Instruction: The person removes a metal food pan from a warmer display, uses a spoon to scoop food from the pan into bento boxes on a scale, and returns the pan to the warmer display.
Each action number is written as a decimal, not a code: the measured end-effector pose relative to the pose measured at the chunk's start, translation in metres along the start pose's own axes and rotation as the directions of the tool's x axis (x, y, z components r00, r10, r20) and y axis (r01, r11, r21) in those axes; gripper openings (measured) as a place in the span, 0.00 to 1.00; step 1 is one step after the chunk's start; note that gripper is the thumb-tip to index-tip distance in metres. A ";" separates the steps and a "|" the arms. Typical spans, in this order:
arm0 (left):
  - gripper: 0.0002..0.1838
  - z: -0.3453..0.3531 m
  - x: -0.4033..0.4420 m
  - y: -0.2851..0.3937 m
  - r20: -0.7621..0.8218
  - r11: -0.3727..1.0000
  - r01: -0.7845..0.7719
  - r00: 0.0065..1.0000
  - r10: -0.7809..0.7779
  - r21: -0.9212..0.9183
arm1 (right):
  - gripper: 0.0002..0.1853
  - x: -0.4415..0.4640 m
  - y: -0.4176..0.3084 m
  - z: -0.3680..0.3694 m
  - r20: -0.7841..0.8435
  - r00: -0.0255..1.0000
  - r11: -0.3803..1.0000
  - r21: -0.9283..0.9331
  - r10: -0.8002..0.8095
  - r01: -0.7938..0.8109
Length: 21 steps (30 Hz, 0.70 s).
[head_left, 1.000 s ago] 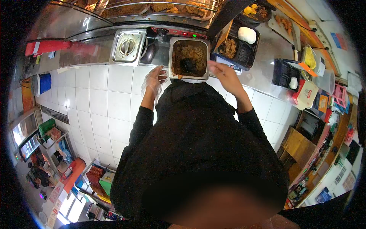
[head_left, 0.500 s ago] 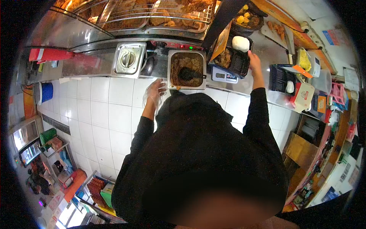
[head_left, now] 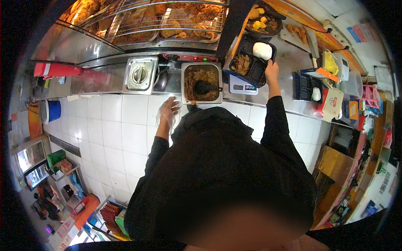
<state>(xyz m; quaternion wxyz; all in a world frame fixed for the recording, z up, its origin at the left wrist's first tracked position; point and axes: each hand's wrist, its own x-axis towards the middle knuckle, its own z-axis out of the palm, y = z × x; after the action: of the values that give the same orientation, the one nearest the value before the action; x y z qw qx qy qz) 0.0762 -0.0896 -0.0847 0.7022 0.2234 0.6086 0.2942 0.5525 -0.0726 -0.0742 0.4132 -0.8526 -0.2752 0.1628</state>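
"Black compartment tray (head_left: 256,72): where is it showing?"

"It is showing just beyond the scale (head_left: 243,87), hiding part of it; whether it is resting on the scale or being held over it, I cannot tell."

"Which hand is holding it?"

"The right hand (head_left: 272,72) is gripping the rim, to the right of the scale, fingers bent in at the edge; it is probably taking the rim to stay off the food. The left hand (head_left: 169,108), in a clear glove, is hanging well left of the scale, fingers apart and loosely bent, holding nothing that I can see."

"Which way is the tray facing?"

"Its hollow side is facing up, presumably so that the white mound (head_left: 262,50) and brown shredded food (head_left: 240,64) are staying put; one corner is pointing nearer the scale, the sides are slanting, and distortion is hiding which axis is longer."

"Anything farther out?"

"Left of the scale, a metal pan (head_left: 183,83) is holding a black utensil (head_left: 204,87); farther left of it, a lidded container (head_left: 139,77) is standing; right of it, a second tray (head_left: 301,85) is waiting."
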 end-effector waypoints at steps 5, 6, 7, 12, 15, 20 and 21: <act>0.25 -0.003 0.004 -0.001 0.008 0.999 -0.040 0.999 0.040 0.023 | 0.24 0.010 -0.002 -0.016 -0.071 0.997 0.997 0.066 0.044 -0.039; 0.25 -0.001 0.002 0.002 0.019 0.999 -0.042 0.999 0.041 0.029 | 0.24 0.015 -0.001 -0.019 -0.089 0.995 0.988 0.147 0.055 -0.041; 0.25 -0.001 -0.001 0.004 0.027 0.998 -0.045 0.999 0.043 0.048 | 0.25 0.020 0.000 -0.024 -0.141 0.985 0.986 0.143 0.101 -0.080; 0.25 0.000 -0.005 0.004 0.046 0.997 -0.045 0.998 0.042 0.063 | 0.25 0.066 0.035 -0.042 -0.352 0.913 0.950 0.298 0.205 -0.099; 0.25 0.006 -0.011 0.005 -0.001 0.997 -0.041 0.999 0.041 0.069 | 0.23 0.084 0.050 -0.055 -0.314 0.871 0.898 0.355 0.378 -0.262; 0.24 0.006 -0.022 -0.001 -0.039 0.995 -0.040 0.998 0.044 0.097 | 0.20 0.075 0.043 -0.055 -0.406 0.851 0.908 -0.105 0.333 -0.405; 0.24 0.009 -0.023 0.001 -0.061 0.993 -0.013 0.998 0.020 0.118 | 0.19 0.073 0.046 -0.052 -0.272 0.941 0.784 -0.531 0.201 -0.321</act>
<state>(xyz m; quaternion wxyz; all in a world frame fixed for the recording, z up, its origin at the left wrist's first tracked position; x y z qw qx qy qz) 0.0825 -0.1042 -0.0662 0.6662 0.2601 0.6444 0.2706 0.6525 -0.0840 -0.0832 0.1392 -0.9784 -0.1468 0.0428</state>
